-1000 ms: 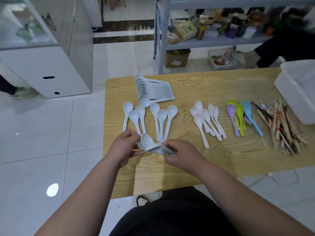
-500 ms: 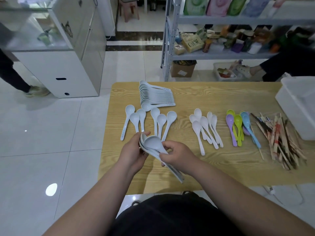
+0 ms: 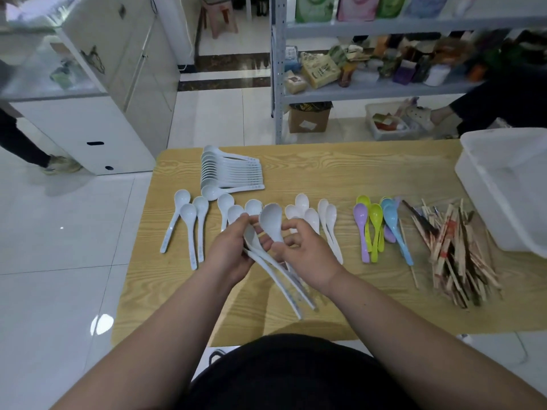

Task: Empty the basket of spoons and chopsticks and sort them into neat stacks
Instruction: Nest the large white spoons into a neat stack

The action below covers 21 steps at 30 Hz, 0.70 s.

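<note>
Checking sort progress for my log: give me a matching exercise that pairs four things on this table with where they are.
Things:
1. spoon stack
2. coloured spoons
3. chopsticks
4. held spoons

Places:
A. loose pile next to the basket
B. gripped by the left hand and right hand
C. nested at the far left of the table
D. lying between the white spoons and the chopsticks

Pairs: 1-C; 2-D; 3-A; 4-B
</note>
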Tool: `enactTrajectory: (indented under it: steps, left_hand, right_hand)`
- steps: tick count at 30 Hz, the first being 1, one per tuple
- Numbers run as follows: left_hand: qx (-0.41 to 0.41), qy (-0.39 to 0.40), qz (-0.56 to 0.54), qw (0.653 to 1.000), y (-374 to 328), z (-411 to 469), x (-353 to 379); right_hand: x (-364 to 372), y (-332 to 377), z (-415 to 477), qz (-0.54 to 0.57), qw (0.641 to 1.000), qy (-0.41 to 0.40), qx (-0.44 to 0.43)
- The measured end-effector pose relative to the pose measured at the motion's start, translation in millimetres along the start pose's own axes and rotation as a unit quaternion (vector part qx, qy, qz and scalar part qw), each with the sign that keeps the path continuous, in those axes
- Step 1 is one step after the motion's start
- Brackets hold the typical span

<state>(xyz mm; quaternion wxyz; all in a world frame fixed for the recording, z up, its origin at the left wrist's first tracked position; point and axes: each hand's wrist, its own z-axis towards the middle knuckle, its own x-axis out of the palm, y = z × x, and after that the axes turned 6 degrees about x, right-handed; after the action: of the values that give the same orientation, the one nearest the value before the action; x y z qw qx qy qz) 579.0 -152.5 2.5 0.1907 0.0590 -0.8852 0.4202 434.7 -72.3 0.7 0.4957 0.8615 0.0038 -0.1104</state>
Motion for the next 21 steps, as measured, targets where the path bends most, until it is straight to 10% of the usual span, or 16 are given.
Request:
enactTrajectory:
  steps: [13,21]
  left_hand:
    - [0.049,-0.021,0.091,0.994,0.6,11.4,33.9]
    - [0.058,-0.095,-0.035,0.993,-25.5,20.5,-11.2]
  right_hand:
    - [-20.0,8.5,6.7,-0.035,0.992,0.124,0.010]
    - [8.7,18.3,18.3,-0.110,0.957,0.257,0.079]
